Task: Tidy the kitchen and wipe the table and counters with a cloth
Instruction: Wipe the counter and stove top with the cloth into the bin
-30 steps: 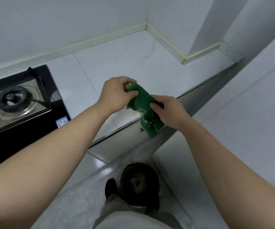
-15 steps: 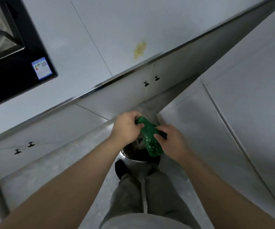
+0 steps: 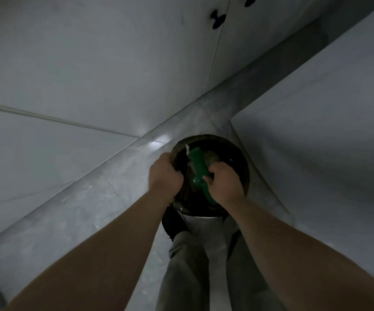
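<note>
A green cloth [image 3: 199, 163] flecked with pale crumbs hangs over the mouth of a round dark bin [image 3: 245, 169] on the floor. My right hand [image 3: 225, 184] grips the cloth's right side from above. My left hand [image 3: 165, 175] is curled shut at the cloth's left edge, beside the bin's left rim; its fingertips are hidden. A pale scrap [image 3: 187, 149] shows at the cloth's top corner. Dark waste lies inside the bin.
Pale cabinet doors with black knobs [image 3: 217, 17] fill the upper view, with a grey plinth below them. A white panel [image 3: 316, 135] stands on the right. My grey trouser legs [image 3: 195, 261] and a dark shoe [image 3: 170, 223] are just before the bin.
The view has dropped from the counter to the floor. Both hands have carried the cloth down from counter height to right over the bin's opening.
</note>
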Available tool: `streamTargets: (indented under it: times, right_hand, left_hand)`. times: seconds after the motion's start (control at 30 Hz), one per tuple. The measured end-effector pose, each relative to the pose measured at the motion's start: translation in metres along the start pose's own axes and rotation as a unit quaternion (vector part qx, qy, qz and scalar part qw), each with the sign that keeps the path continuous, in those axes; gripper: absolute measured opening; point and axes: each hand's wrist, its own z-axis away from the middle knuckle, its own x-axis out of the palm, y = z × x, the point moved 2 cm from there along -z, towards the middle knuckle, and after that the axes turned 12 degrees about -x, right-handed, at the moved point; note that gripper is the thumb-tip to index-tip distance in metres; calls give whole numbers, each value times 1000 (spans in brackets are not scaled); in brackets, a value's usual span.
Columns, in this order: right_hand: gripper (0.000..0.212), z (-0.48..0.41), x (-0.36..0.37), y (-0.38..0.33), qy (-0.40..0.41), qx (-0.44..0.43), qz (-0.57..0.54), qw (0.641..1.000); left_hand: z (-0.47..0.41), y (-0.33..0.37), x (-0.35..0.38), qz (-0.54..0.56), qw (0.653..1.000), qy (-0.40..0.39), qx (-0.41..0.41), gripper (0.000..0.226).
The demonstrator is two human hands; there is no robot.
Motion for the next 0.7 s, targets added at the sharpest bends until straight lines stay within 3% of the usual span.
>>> streamTargets:
  times: [0.1,0.33,0.7]
  right_hand:
    - [18,-7,21,18,14,17,-13,1000]
    - [21,-6,41,49,55,43,-25,997]
    - [16,4,15,28,112,29,-40,992]
  left_hand:
    - [-19,-41,31,20,993,-20,-114,46]
    - [-58,-91,87,123,956,-75,-256,49]
    - [-25,-80,83,246,942,-131,-187,31]
